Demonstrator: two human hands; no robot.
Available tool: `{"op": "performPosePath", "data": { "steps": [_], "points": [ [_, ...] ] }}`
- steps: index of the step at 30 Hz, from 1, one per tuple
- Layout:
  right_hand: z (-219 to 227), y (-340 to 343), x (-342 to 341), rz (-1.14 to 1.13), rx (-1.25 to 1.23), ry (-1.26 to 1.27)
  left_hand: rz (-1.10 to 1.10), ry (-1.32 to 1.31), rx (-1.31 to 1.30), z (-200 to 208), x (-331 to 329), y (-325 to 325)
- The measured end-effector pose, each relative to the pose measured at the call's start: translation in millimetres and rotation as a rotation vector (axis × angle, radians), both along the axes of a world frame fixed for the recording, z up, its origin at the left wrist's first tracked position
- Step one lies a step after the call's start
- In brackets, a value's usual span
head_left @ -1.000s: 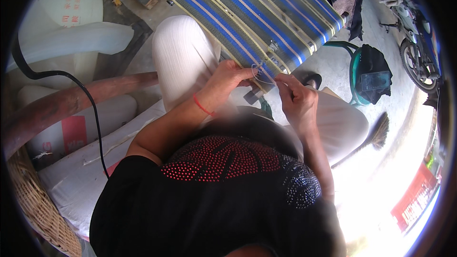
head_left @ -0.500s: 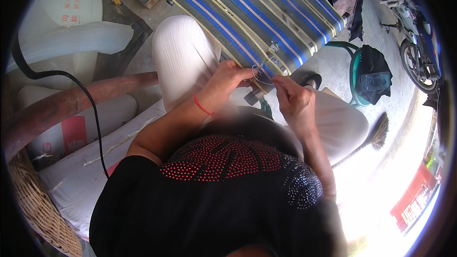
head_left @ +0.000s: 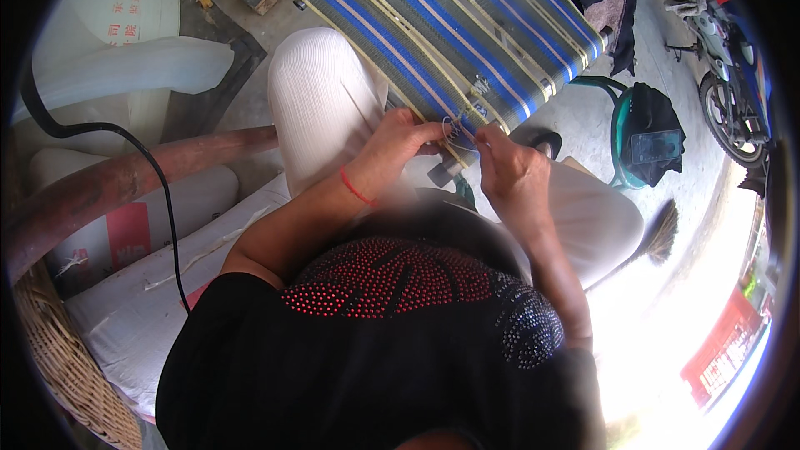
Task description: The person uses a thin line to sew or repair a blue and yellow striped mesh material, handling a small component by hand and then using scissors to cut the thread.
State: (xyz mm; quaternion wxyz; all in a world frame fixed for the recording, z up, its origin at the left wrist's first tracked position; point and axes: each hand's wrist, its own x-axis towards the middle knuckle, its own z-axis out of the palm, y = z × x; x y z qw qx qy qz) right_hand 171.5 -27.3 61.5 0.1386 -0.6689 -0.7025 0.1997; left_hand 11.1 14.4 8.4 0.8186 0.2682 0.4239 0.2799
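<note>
A striped woven sheet [head_left: 417, 25] in blue, green-grey and cream is stretched on a tube frame [head_left: 446, 168] in front of my knees. My left hand [head_left: 398, 140] is closed at its near corner, thumb and fingers pinching the edge. Thin white string [head_left: 452, 127] loops loosely around that spot. Just to the right, my right hand [head_left: 514, 168] is closed in a pinch, its fingertips at the string's end beside the sheet's edge. Whether a small tool sits in those fingers is hidden. A knotted tuft of string [head_left: 479, 83] lies on the sheet nearby.
At right, a green stool [head_left: 621, 137] bears a black cloth and a phone [head_left: 656, 145]. A motorcycle [head_left: 729, 75] stands beyond it. A curved wooden rail [head_left: 150, 183], wicker [head_left: 75, 367] and a black cable [head_left: 162, 192] are at left. Dark cloth [head_left: 604, 0] lies behind the frame.
My right hand has shifted slightly up and left, closer to the sheet's edge, and its wrist has turned a little. My left hand stays at the corner.
</note>
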Motion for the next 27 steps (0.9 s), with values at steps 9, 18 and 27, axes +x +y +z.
{"op": "performPosePath", "data": {
  "steps": [9,18,27],
  "points": [
    [-10,-2,-4,0.008,0.078,0.031,0.01,-0.052,-0.043,14,0,2],
    [-16,-1,-2,0.104,0.2,-0.018,0.024,-0.046,0.018,-5,-3,0],
    [-22,-3,-10,0.074,0.239,-0.06,0.081,-0.018,-0.033,-5,3,-1]
  ]
}}
